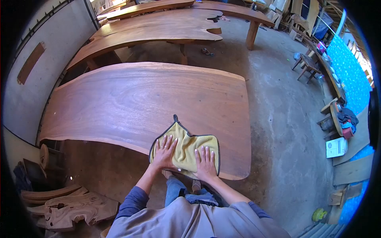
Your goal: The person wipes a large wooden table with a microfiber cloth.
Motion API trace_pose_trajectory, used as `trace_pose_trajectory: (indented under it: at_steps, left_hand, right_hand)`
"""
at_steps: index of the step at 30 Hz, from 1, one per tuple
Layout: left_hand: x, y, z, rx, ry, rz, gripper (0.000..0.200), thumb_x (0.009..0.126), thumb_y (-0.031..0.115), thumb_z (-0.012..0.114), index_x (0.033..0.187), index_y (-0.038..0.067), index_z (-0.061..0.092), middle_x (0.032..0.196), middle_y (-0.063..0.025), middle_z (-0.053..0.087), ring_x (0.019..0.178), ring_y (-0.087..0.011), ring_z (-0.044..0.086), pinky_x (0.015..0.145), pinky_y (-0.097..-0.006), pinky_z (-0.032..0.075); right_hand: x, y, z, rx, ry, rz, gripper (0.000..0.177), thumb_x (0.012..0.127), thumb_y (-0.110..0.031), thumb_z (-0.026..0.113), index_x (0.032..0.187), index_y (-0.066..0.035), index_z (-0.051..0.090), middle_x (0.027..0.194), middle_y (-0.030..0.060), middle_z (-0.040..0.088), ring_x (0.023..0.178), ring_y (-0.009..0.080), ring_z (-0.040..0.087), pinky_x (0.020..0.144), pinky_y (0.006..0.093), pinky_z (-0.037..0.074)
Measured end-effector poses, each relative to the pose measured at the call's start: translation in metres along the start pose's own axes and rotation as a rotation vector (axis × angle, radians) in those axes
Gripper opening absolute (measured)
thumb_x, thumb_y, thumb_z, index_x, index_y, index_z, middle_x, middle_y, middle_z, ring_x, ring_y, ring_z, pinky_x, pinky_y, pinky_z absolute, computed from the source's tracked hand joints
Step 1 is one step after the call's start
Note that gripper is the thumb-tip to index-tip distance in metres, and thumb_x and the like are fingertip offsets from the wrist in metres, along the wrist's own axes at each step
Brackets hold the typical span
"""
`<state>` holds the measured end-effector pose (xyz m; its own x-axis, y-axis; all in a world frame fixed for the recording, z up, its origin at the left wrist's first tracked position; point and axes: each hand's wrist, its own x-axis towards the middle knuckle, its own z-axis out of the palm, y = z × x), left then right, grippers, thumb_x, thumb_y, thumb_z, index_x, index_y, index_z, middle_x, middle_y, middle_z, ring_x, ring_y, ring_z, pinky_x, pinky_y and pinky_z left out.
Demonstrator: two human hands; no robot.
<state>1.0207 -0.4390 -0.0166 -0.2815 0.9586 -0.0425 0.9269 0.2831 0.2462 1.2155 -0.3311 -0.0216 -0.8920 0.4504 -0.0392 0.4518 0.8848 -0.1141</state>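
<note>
A yellow cloth (186, 144) with dark edging and a small hanging loop lies spread and wrinkled near the front right edge of a long polished wooden tabletop (119, 95). Flat on the cloth's left side rests my left hand (163, 154), fingers spread, with a ring on one finger. My right hand (205, 163) presses flat on the cloth's right side, its fingers stretched out. Neither hand grips the cloth; both lie on top of it. The cloth hangs close to the table's near edge, just in front of my body.
Behind stands another large wooden slab table (158, 29). Carved wood pieces (79, 210) are stacked at the lower left. A white wall (51, 43) borders the left. On the right are a small wooden stool (307, 65), a white box (336, 147) and concrete floor (285, 119).
</note>
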Motion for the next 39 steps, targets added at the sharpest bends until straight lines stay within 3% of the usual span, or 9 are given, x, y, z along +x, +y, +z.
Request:
trace_pose_trajectory:
  at_steps: [1, 3, 4, 6, 8, 18, 34, 37, 39]
  left_hand:
    - [0.002, -0.011, 0.009, 0.043, 0.0, 0.028, 0.13, 0.033, 0.075, 0.067, 0.139, 0.013, 0.023, 0.144, -0.0152, 0.019, 0.134, -0.0352, 0.011, 0.102, -0.0604, 0.009]
    - [0.007, -0.024, 0.01, -0.029, 0.053, -0.008, 0.128, 0.037, 0.078, 0.062, 0.14, 0.014, 0.022, 0.145, -0.0142, 0.017, 0.135, -0.0346, 0.009, 0.102, -0.06, 0.006]
    - [0.01, -0.03, 0.008, -0.037, 0.033, -0.065, 0.123, 0.043, 0.08, 0.058, 0.14, 0.014, 0.021, 0.146, -0.0133, 0.016, 0.135, -0.0337, 0.007, 0.103, -0.0589, 0.003]
    - [0.011, -0.038, 0.007, -0.021, 0.058, -0.181, 0.086, 0.074, 0.064, 0.048, 0.14, 0.015, 0.022, 0.147, -0.0106, 0.015, 0.136, -0.0324, 0.006, 0.104, -0.0565, 0.003]
    - [0.009, -0.044, 0.009, 0.015, 0.104, -0.245, 0.074, 0.082, 0.057, 0.042, 0.14, 0.015, 0.022, 0.147, -0.0094, 0.015, 0.136, -0.0323, 0.007, 0.105, -0.0564, 0.005]
    - [0.036, -0.079, -0.003, 0.018, 0.214, -0.427, 0.075, 0.081, 0.054, 0.045, 0.138, 0.01, 0.026, 0.145, -0.0134, 0.017, 0.135, -0.0345, 0.009, 0.103, -0.0593, 0.005]
    - [0.121, -0.137, -0.022, 0.036, 0.31, -0.409, 0.073, 0.081, 0.053, 0.046, 0.137, 0.01, 0.028, 0.145, -0.0149, 0.02, 0.134, -0.0348, 0.013, 0.103, -0.0586, 0.007]
    - [0.136, -0.141, -0.025, 0.019, 0.328, -0.404, 0.072, 0.082, 0.053, 0.045, 0.137, 0.01, 0.029, 0.145, -0.0147, 0.019, 0.134, -0.0342, 0.012, 0.103, -0.0584, 0.007]
    - [0.136, -0.141, -0.021, 0.015, 0.331, -0.399, 0.071, 0.082, 0.054, 0.043, 0.137, 0.012, 0.03, 0.145, -0.0147, 0.019, 0.134, -0.0348, 0.011, 0.103, -0.0583, 0.007]
  right_hand:
    - [0.002, 0.0, 0.001, -0.002, 0.002, 0.002, 0.097, 0.067, -0.053, 0.064, 0.137, -0.002, 0.021, 0.14, 0.0266, 0.018, 0.132, 0.0413, 0.012, 0.105, 0.0553, 0.01]
    - [0.008, -0.002, 0.001, 0.117, 0.002, -0.037, 0.098, 0.07, -0.065, 0.053, 0.138, -0.003, 0.019, 0.141, 0.0259, 0.017, 0.132, 0.0403, 0.011, 0.105, 0.0552, 0.008]
    - [0.01, -0.003, 0.007, 0.078, 0.02, -0.044, 0.097, 0.073, -0.071, 0.042, 0.138, -0.003, 0.02, 0.141, 0.0247, 0.017, 0.133, 0.0391, 0.011, 0.105, 0.0552, 0.008]
    - [0.021, -0.009, 0.013, 0.099, 0.046, -0.04, 0.095, 0.074, -0.07, 0.041, 0.138, -0.004, 0.02, 0.141, 0.0242, 0.018, 0.133, 0.0388, 0.011, 0.105, 0.0551, 0.008]
    - [0.034, -0.015, 0.015, 0.131, 0.067, -0.036, 0.091, 0.077, -0.068, 0.039, 0.138, -0.004, 0.021, 0.142, 0.0232, 0.018, 0.133, 0.0385, 0.01, 0.105, 0.0546, 0.008]
    - [0.118, -0.013, 0.011, 0.137, 0.105, 0.005, 0.085, 0.08, -0.065, 0.038, 0.139, -0.006, 0.022, 0.143, 0.0201, 0.018, 0.134, 0.0352, 0.01, 0.106, 0.0514, 0.007]
    - [0.206, -0.013, -0.001, 0.193, 0.126, 0.141, 0.08, 0.079, -0.059, 0.045, 0.137, -0.008, 0.026, 0.143, 0.0183, 0.02, 0.134, 0.0322, 0.013, 0.107, 0.0499, 0.008]
    - [0.216, -0.009, 0.006, 0.2, 0.258, 0.145, 0.079, 0.08, -0.058, 0.044, 0.138, -0.009, 0.024, 0.143, 0.0172, 0.02, 0.133, 0.0321, 0.015, 0.107, 0.0504, 0.01]
    - [0.21, -0.008, 0.01, 0.192, 0.227, 0.134, 0.077, 0.081, -0.057, 0.043, 0.138, -0.009, 0.024, 0.143, 0.0167, 0.02, 0.134, 0.0318, 0.014, 0.106, 0.0507, 0.01]
